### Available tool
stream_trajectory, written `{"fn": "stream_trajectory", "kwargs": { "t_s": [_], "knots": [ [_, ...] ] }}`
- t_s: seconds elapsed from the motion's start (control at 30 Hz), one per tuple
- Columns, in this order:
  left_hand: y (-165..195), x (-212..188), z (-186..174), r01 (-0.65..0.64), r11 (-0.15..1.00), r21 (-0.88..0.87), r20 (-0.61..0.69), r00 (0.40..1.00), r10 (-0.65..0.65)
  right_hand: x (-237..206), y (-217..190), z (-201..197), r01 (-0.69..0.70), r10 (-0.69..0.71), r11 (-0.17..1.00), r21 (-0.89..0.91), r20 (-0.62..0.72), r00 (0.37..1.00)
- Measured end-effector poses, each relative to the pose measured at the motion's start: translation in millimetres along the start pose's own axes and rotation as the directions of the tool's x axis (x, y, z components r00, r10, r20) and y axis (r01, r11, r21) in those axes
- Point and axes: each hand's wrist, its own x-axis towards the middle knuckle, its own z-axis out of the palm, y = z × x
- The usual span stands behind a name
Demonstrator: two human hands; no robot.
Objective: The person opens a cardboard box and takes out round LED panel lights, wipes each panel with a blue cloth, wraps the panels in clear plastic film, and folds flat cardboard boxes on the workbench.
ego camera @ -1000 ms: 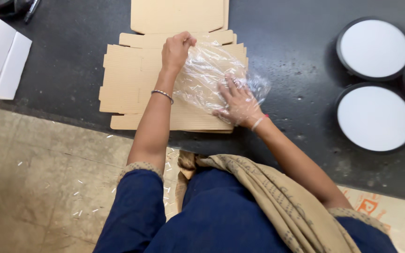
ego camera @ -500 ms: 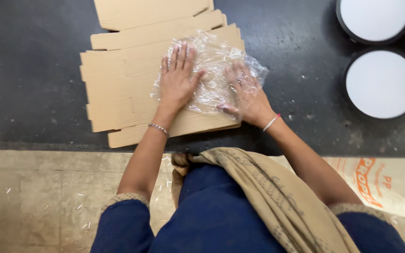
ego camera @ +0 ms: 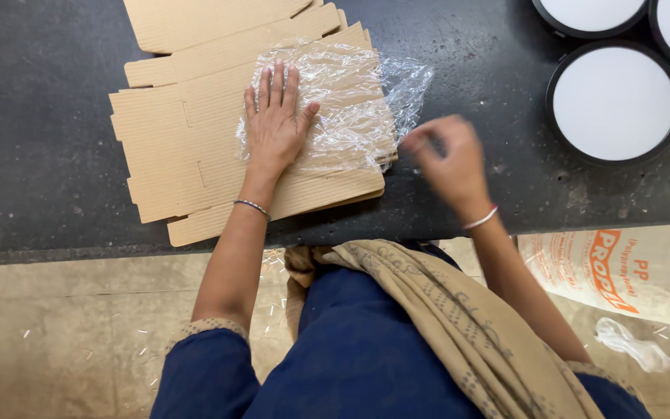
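Bare dark table [ego camera: 474, 194] lies open between cardboard [ego camera: 172, 155] and round lights [ego camera: 614, 101].

1. In front of you, a flat, unfolded brown corrugated cardboard box blank [ego camera: 188, 147] lies on the black table.
2. A crinkled clear plastic bag [ego camera: 350, 109] lies on its right half, one corner hanging past the edge.
3. At your lower right, a white woven sack with orange print [ego camera: 622, 271] lies on the floor.

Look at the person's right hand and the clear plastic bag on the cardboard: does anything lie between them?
Nothing visible does. The right hand hovers beside the plastic bag, with only bare black table between. The left hand presses the bag flat.
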Motion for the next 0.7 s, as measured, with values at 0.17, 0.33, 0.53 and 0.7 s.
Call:
{"fn": "stream_trajectory", "kwargs": {
  "t_s": [0.17, 0.33, 0.53, 0.7],
  "knots": [
    [2.4, 0.0, 1.5, 0.016, 1.0, 0.009, 0.019, 1.0, -0.016, -14.8, -41.0, 30.0, 0.148, -0.155, 0.98, 0.133, 0.047, 0.987],
    [0.1, 3.2, 2.1, 0.029, 0.999, 0.027, 0.03, 0.999, -0.029, -34.2, -22.9, 5.0, 0.129, -0.161, 0.972, 0.195, 0.158, 0.974],
    [32.7, 13.9, -10.2, 0.004, 0.994, -0.113, 0.211, 0.977, 0.02, -53.4, 20.3, -71.8, 0.156, -0.157, 0.988, -0.016, -0.044, 0.987],
    [119.3, -27.2, 9.2, -0.012, 0.923, -0.384, 0.06, 0.998, 0.037, -60.3, 103.1, -149.5, 0.008, -0.059, 0.932, -0.361, -0.131, 0.99]
  ]
}}
